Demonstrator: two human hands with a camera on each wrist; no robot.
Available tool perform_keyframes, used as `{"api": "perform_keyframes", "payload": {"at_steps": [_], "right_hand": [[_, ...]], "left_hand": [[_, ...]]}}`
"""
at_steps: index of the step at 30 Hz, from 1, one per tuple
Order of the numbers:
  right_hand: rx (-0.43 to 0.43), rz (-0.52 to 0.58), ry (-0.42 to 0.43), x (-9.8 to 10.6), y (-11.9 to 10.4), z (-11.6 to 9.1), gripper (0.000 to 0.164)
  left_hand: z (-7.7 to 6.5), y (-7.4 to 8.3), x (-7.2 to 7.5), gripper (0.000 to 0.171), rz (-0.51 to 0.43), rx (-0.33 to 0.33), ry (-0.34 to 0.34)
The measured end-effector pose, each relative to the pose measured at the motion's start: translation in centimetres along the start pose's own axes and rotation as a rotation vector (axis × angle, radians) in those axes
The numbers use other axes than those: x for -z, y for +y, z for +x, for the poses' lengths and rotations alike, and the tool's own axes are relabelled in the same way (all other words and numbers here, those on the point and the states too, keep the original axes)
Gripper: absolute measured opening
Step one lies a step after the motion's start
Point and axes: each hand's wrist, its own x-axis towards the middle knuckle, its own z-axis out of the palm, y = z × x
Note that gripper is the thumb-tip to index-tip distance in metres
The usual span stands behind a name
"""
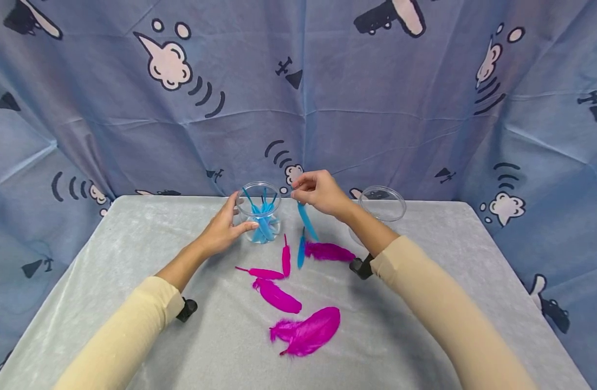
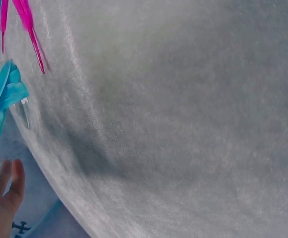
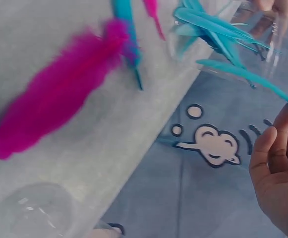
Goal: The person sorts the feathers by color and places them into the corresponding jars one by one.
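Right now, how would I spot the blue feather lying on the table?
On the grey table, find the left clear jar near the far edge. Slightly right and nearer lies the blue feather, by the fluffy end of a pink feather. Every other feather lying loose is pink.

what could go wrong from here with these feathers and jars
The blue feather pinched in the right hand might slip or snag on the feather-filled jar. The right forearm, overlapping the second clear jar in the head view, could knock it. The loose blue feather beside a magenta feather might drag it along.
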Motion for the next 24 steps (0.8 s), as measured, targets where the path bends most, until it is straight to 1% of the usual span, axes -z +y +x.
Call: {"api": "perform_keyframes", "payload": {"at_steps": [6, 13, 20, 24], "right_hand": [[0.056, -0.016, 0.006, 0.5, -1.8, 0.6, 0.021], [0.09, -0.022, 0.006, 0.7, -3.8, 1.0, 0.017], [0.11, -0.037, 0.047, 1.0, -5.4, 1.5, 0.017], [0.128, -0.024, 0.066, 0.9, -6.2, 1.9, 0.018]], "left_hand": [[0.1, 0.0, -0.1, 0.095, 0.001, 0.008, -0.003], [0.1, -0.1, -0.1, 0.095, -0.003, 0.011, -0.007], [0.1, -0.1, -0.1, 0.096, -0.002, 0.015, -0.009], [0.1, -0.2, -0.2, 0.096, 0.001, 0.013, -0.008]]}}
